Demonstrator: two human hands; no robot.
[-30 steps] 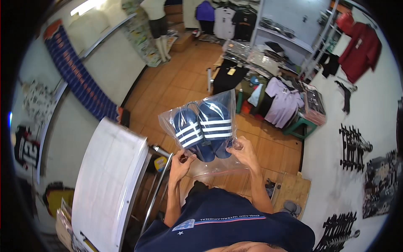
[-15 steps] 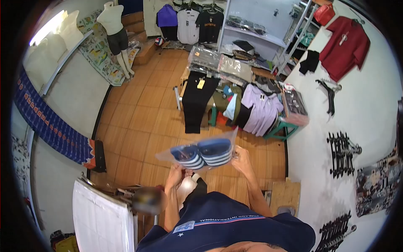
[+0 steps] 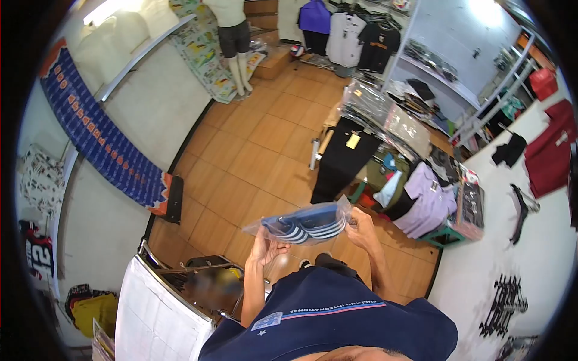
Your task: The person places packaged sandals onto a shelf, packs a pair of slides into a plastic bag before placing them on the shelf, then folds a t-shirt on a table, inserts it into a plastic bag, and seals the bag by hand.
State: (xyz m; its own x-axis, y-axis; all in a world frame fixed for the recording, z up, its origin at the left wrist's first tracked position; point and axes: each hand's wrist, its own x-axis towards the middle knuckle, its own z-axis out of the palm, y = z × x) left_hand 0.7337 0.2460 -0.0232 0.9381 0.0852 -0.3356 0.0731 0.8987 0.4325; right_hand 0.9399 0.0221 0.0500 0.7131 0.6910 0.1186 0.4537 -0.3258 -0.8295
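Note:
A clear plastic bag with a pair of blue slides [image 3: 304, 225] with white stripes inside is held in front of my chest, tilted so that it is seen nearly edge-on. My left hand [image 3: 265, 248] grips the bag's left end, with the thumb side against the plastic and the fingers curled below it. At the right end, my right hand [image 3: 361, 228] pinches the bag between thumb and fingers. The slides lie side by side in the bag between my two hands.
A white-topped counter [image 3: 156, 313] stands close at the left. Ahead to the right, a display table bears black trousers [image 3: 343, 157], packed clothes and a lilac shirt [image 3: 428, 201]. A mannequin [image 3: 233, 45] stands at the back. Hangers [image 3: 504, 305] hang on the right wall.
The bag has gone from facing me to nearly edge-on since the first frame, with both hands still on it. The camera view has swung, and the room shifts with it.

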